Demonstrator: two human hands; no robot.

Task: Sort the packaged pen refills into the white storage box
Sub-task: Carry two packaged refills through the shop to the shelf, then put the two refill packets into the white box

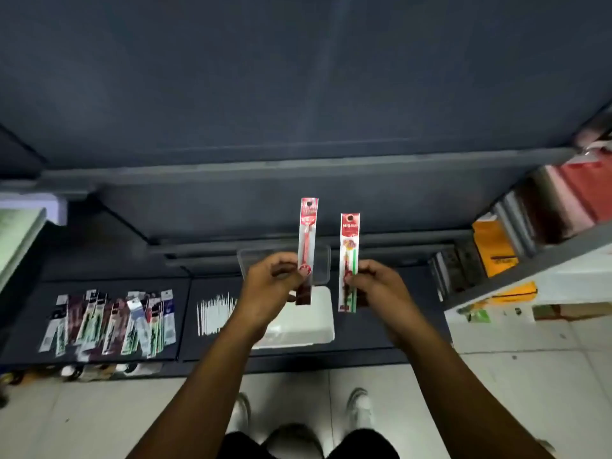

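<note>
Our left hand [271, 283] pinches a red refill packet [308, 226] upright by its lower end; our right hand [377, 288] pinches a red-and-green refill packet [349, 246] likewise, just beside it. Beneath both, on the dark shelf [364, 337], sits the white storage box [314, 324]. A pile of packaged refills [109, 321] lies far left, with thin white sticks [215, 314] between.

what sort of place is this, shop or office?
Probably a stationery shop or stockroom: dark display shelf, packaged refills spread on it, stacked books or pads on the right-hand rack.
</note>
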